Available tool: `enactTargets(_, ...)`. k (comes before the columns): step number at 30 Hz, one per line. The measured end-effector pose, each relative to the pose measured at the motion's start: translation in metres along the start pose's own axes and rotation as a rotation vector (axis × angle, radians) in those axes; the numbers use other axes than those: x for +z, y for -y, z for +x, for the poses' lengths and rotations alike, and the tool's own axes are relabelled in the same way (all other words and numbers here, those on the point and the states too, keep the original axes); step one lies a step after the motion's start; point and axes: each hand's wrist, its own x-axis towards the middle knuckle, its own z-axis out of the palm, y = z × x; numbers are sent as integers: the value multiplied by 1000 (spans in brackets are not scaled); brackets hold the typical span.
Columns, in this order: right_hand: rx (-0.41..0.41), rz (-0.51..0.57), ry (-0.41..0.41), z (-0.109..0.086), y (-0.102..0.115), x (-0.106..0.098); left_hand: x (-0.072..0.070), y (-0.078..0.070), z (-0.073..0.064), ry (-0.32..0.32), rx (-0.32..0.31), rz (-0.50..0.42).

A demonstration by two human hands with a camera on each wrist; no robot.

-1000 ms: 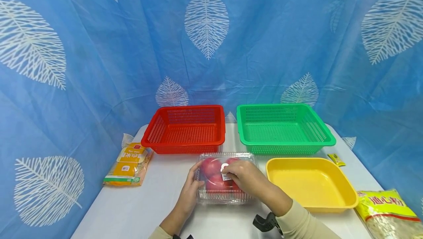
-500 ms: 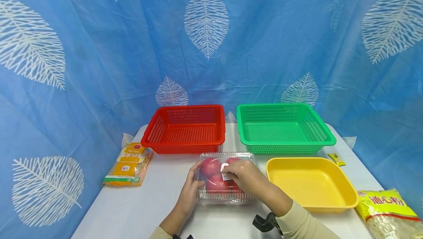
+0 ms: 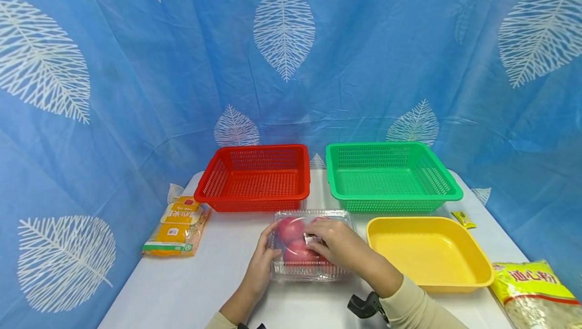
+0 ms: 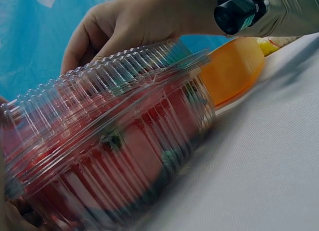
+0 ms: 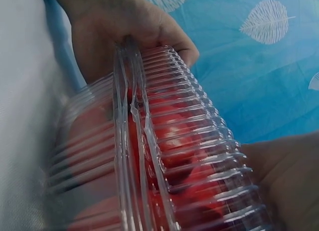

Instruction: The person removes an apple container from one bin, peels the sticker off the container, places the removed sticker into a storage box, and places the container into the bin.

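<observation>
Item one: a clear container [image 3: 309, 271] with a ridged lid [image 4: 104, 79] sits at the lower centre of the frame on the white desk [image 3: 195, 293]. The lid is down on the base, and red fruits [image 3: 297, 252] show through the plastic.

Item two: the left hand [image 3: 260, 258] grips the container at its left side, thumb toward the near corner and fingers along the wall. The right hand [image 3: 343, 249] is over the lid, thumb and fingers pinching a white label [image 3: 310, 239], most of which they hide. A black band [image 3: 367, 307] is on the right wrist, next to a pale sleeve [image 3: 416, 303].

Item three, surroundings: a red basket [image 3: 256, 206] stands left of centre behind the container, and a green basket [image 3: 393, 204] right of centre. A yellow tray [image 3: 418, 253] lies to the lower right, with a small yellow packet [image 3: 463, 219] near its far right corner. A yellow bag [image 3: 536, 291] occupies the lower right, just beside the tray; an orange packet [image 3: 177, 227] lies at left, just beside the red basket. Behind hangs a blue curtain [image 3: 191, 66] with white leaf prints
</observation>
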Motion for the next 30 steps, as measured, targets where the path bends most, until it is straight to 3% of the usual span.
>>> enactTargets(14, 26, -12, 47, 0, 3, 1, 0, 0, 0, 6, -6, 33)
enactTargets(30, 22, -28, 32, -2, 4, 2, -1, 1, -1, 5, 3, 68)
